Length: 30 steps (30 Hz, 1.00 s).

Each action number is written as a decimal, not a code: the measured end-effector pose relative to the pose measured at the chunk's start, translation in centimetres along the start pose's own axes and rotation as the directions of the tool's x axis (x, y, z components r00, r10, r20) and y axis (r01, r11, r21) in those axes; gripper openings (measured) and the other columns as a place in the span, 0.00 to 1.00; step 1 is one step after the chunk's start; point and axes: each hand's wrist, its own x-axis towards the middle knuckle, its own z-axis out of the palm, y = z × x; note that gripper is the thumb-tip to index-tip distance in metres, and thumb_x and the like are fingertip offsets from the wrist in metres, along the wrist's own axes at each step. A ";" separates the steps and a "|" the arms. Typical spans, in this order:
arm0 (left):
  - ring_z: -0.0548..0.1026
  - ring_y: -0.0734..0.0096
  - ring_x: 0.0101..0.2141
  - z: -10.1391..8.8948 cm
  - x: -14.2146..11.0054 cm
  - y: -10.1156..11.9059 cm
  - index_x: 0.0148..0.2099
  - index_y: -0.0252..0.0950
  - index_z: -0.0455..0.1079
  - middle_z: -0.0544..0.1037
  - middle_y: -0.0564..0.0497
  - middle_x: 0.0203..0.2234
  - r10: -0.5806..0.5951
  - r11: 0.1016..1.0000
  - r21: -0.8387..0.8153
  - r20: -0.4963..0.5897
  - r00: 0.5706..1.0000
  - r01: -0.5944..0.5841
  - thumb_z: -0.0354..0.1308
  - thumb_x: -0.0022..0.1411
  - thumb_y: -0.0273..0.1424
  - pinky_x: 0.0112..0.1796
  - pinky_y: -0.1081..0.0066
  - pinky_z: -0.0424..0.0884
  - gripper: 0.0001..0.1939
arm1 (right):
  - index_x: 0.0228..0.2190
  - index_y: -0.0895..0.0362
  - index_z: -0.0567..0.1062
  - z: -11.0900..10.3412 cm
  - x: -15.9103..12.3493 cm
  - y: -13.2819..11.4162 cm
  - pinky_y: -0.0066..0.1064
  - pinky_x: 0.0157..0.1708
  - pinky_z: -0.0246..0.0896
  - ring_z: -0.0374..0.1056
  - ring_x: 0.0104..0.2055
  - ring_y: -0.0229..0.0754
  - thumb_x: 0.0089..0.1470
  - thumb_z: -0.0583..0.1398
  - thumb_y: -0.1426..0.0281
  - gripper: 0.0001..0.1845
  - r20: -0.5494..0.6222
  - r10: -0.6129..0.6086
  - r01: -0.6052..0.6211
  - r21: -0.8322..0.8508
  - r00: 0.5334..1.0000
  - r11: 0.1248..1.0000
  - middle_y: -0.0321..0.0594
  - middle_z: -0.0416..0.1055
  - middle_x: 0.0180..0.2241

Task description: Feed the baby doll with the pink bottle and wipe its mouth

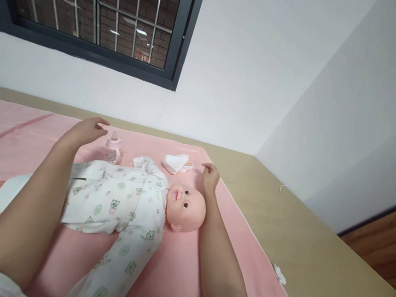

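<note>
A baby doll [116,198] in a white sleepsuit with green bear prints lies on its back across a pink blanket [172,269], its head to the right. My left hand [91,130] is above the blanket beside a baby bottle [113,148] with a pink collar and handle; its fingers are apart and hold nothing. Past the doll's head, my right hand [210,176] has its fingers loosely bent, with nothing visible in them. Between the hands lies a crumpled white packet [175,163] with clear plastic. My left forearm hides part of the doll's legs.
The blanket covers much of a wooden tabletop [267,208] against white walls. A small white object [279,274] lies at the blanket's right edge, and a thin white loop [282,187] farther back. A barred window [93,4] is above the table at left.
</note>
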 end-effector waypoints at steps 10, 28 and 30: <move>0.78 0.50 0.38 2.7 0.8 -2.3 0.61 0.38 0.61 0.79 0.41 0.38 -0.081 0.997 0.012 0.266 0.960 0.081 0.64 0.37 0.39 0.29 0.65 0.71 0.45 | 0.63 0.63 0.53 -0.9 -1.1 1.3 0.50 0.59 0.52 0.60 0.60 0.61 0.44 0.61 0.72 0.45 -0.061 0.321 -0.314 -0.448 0.945 0.837 0.61 0.57 0.60; 0.77 0.53 0.41 4.8 1.6 -3.8 0.42 0.37 0.67 0.78 0.47 0.39 0.058 0.996 -0.074 0.137 0.989 -0.048 0.63 0.33 0.39 0.37 0.68 0.70 0.30 | 0.58 0.65 0.59 -1.3 -1.1 1.1 0.40 0.57 0.57 0.64 0.57 0.54 0.50 0.58 0.69 0.34 -0.144 0.325 -0.355 -0.343 0.935 0.870 0.59 0.64 0.56; 0.76 0.52 0.41 4.9 1.6 -3.8 0.41 0.37 0.67 0.78 0.48 0.38 0.064 0.996 -0.071 0.125 0.990 -0.055 0.63 0.33 0.38 0.37 0.67 0.70 0.28 | 0.58 0.64 0.59 -1.3 -0.9 0.9 0.37 0.56 0.58 0.65 0.56 0.51 0.50 0.58 0.68 0.34 -0.141 0.324 -0.353 -0.321 0.935 0.879 0.57 0.65 0.55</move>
